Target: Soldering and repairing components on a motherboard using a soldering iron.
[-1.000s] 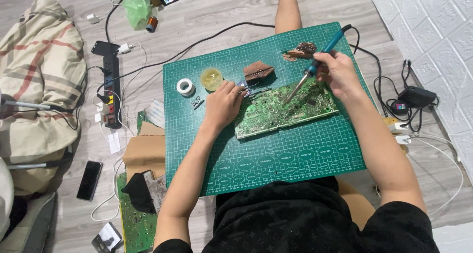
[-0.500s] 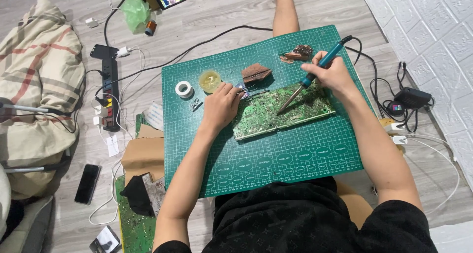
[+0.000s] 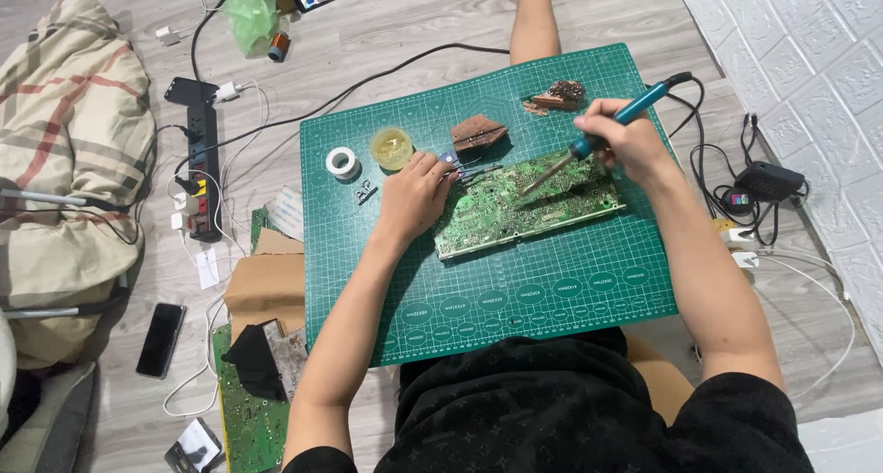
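A green circuit board [image 3: 524, 206] lies on a green cutting mat [image 3: 515, 289] on the floor. My right hand [image 3: 625, 142] grips a blue-handled soldering iron [image 3: 598, 132], its tip resting on the middle of the board. My left hand [image 3: 414, 197] rests at the board's left end and pinches a pair of tweezers [image 3: 474, 169] that point onto the board. A solder spool [image 3: 342, 162], a round tin of yellow flux [image 3: 391, 147] and a brown board piece [image 3: 478, 132] lie just behind my left hand.
A second brown board piece [image 3: 556, 96] sits at the mat's far edge. Left of the mat are a black power strip [image 3: 204, 160], a cardboard box [image 3: 262, 284], another green circuit board [image 3: 244, 409] and a phone [image 3: 161, 340]. Cables and a black adapter [image 3: 763, 180] lie right.
The soldering iron tip has stayed on the board while my right hand shifted slightly. My left hand remains at the board's left end.
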